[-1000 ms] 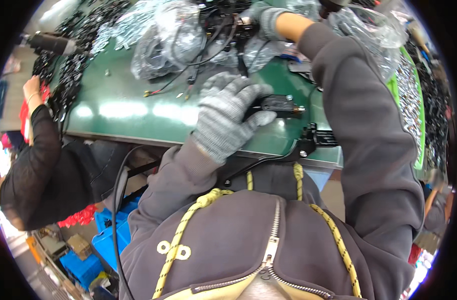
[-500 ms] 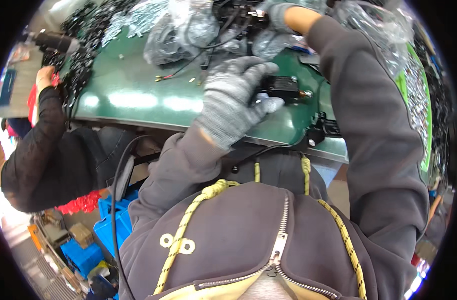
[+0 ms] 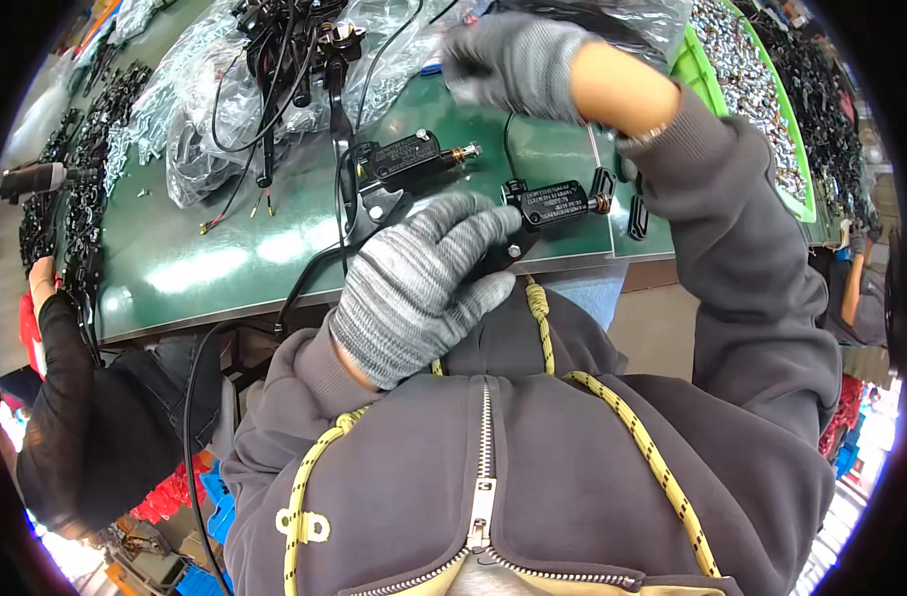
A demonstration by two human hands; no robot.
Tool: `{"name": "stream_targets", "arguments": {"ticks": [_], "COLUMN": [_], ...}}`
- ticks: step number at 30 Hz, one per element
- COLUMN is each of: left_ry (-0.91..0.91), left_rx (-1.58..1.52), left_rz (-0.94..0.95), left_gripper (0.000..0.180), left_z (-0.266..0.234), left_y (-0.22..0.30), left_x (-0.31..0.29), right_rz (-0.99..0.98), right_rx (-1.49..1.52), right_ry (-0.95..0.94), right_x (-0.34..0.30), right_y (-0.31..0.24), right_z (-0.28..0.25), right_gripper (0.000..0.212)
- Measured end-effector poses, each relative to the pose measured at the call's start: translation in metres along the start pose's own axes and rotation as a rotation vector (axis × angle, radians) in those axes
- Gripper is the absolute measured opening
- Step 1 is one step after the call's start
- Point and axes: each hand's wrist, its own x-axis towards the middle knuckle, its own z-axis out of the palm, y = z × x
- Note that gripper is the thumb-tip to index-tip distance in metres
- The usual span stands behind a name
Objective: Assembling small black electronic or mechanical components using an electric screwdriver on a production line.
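Note:
My left hand, in a grey striped knit glove, has its thumb and fingers closed around the dark lower part of a black brake lever assembly at the table's near edge. That assembly has a rectangular block, and a thin cable runs up from it. A second brake lever assembly, with a brass-coloured end, lies just beyond my left hand. My right hand, gloved alike, is raised farther off with curled fingers, near a clear plastic bag. What it grips, if anything, is hidden.
More black levers with cables rest on clear plastic bags at the back. A green bin of small metal parts stands at the right. Black and silvery parts pile up on the left, where another person's hand works at the green table.
The view has shifted right. My left hand has let go of one brake lever assembly and taken hold of the other. My right hand has come away from the levers at the back.

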Motion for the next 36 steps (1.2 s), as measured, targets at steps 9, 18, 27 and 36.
{"name": "stream_targets", "arguments": {"ticks": [9,18,27,36], "left_ry": [0.13,0.199,0.189,0.21], "left_rx": [0.166,-0.127,-0.136,-0.115], "left_rz": [-0.073,-0.195,-0.153,-0.089], "left_gripper": [0.058,0.043,0.044,0.045], "left_z": [0.03,0.044,0.045,0.05], "left_y": [0.001,-0.005,-0.009,-0.016], "left_x": [0.031,0.028,0.028,0.03], "right_rz": [-0.017,0.157,0.209,0.274], "right_rx": [0.174,0.932,0.646,0.43], "right_ry": [-0.064,-0.153,-0.283,-0.298], "right_x": [-0.042,-0.112,-0.116,-0.109], "right_y": [0.022,0.031,0.019,0.023], "right_z": [0.032,0.004,-0.006,-0.001], "right_gripper": [0.036,0.027,0.034,0.055]}}
